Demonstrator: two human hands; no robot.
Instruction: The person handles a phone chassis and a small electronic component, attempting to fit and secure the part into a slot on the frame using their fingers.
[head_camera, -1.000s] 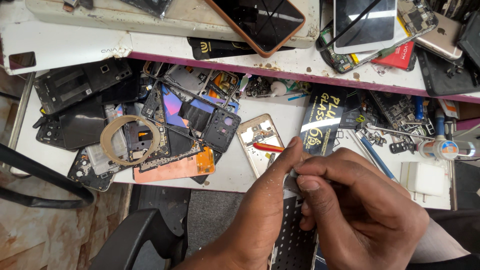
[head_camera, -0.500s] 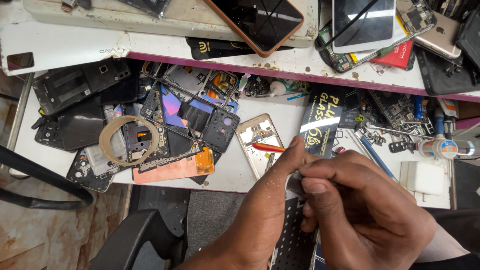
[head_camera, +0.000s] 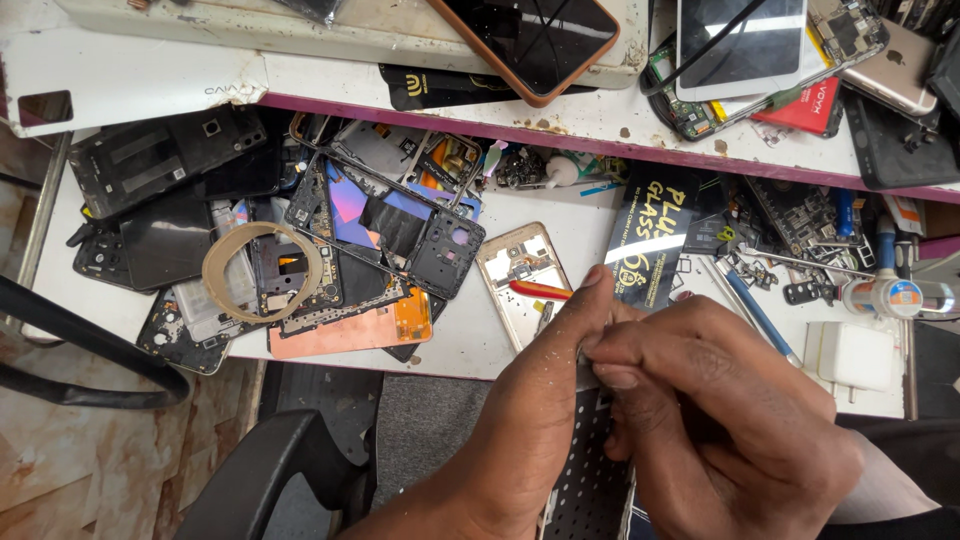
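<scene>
Since half a second ago I see almost no change: my left hand (head_camera: 545, 400) and right hand (head_camera: 720, 400) stay bunched together at the front edge of the white bench (head_camera: 450, 340), and the view has hardly shifted. The fingers of both hands are pressed together, pinching a small grey part (head_camera: 588, 372) between them, just above a dark perforated panel (head_camera: 590, 470) that runs off the bottom edge. I cannot make out what the part is; the fingers cover nearly all of it. Behind my left thumb lies a gold phone frame (head_camera: 520, 275) with a red-handled tool (head_camera: 540, 291) across it, its tip hidden by the thumb. A black packet (head_camera: 650, 240) stands beside them.
</scene>
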